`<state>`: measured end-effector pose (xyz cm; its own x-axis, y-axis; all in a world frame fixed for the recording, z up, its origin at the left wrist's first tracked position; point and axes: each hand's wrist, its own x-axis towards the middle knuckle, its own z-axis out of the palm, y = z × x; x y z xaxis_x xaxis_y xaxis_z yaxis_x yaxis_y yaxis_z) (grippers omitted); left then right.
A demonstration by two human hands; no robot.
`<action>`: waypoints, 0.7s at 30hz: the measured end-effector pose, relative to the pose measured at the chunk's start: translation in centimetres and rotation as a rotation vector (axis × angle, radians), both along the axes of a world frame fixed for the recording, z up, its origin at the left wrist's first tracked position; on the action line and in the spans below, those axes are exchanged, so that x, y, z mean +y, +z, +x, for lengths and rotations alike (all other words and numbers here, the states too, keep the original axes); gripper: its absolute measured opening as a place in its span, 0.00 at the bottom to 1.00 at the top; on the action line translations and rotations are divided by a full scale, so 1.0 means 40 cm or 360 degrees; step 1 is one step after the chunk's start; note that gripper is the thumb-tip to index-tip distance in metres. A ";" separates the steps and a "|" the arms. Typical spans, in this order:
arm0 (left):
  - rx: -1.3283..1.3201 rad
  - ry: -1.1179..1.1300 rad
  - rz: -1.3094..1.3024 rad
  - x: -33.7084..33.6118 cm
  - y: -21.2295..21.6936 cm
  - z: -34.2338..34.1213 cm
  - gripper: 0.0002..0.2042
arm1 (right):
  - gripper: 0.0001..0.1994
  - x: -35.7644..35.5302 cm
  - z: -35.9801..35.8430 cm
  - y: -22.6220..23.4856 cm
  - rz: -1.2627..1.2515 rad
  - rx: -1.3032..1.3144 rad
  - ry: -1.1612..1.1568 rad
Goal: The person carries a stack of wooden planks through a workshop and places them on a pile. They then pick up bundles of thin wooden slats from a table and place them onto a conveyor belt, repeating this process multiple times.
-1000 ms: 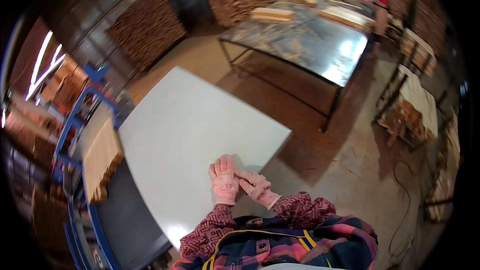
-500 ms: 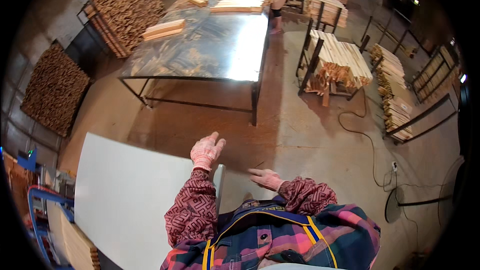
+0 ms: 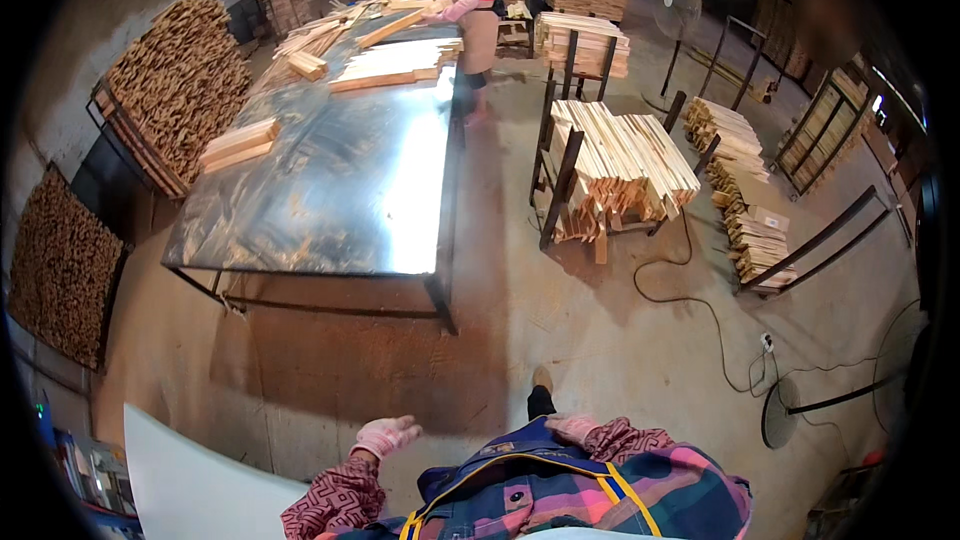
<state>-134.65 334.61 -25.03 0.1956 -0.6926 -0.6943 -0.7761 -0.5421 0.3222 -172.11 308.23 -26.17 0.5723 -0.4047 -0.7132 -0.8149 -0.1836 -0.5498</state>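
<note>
My left hand, in a pinkish-white knit glove, hangs in the air in front of my body. Its fingers reach loosely to the right, and it holds nothing. A smooth white tabletop lies to its left, apart from it. Close to the dark blue apron is my right hand, gloved alike, with fingers stretched out and nothing visible in them. Patterned maroon sleeves cover both forearms. Ahead stands a long metal-topped table with wood strips and a short stack of wooden pieces on it.
A co-worker in a red top handles wood at the table's far end. Right of the table, a metal rack bears wood strips. A cable crosses the floor towards a fan stand. Wood stacks line the left wall.
The view has shifted forward, bringing the metal table nearer, while the white tabletop has slid back to the lower left. Both hands have come lower, and a shoe now shows ahead of me.
</note>
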 end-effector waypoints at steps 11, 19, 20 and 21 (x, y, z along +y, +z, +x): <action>0.0392 0.0028 -0.0447 -1.045 0.284 -0.224 0.20 | 0.25 -0.861 0.076 -0.051 -0.0326 0.0168 -0.0090; 0.0207 -0.0314 -0.0278 -1.254 0.152 0.035 0.15 | 0.18 -1.115 0.209 -0.116 -0.0546 -0.0140 -0.0318; 0.0270 -0.0062 -0.0372 -1.255 0.068 0.058 0.15 | 0.16 -1.117 0.220 -0.155 -0.0533 -0.0167 -0.0238; 0.0275 -0.0180 -0.0273 -1.313 0.082 0.094 0.16 | 0.15 -1.116 0.243 -0.202 -0.0796 -0.0187 0.0010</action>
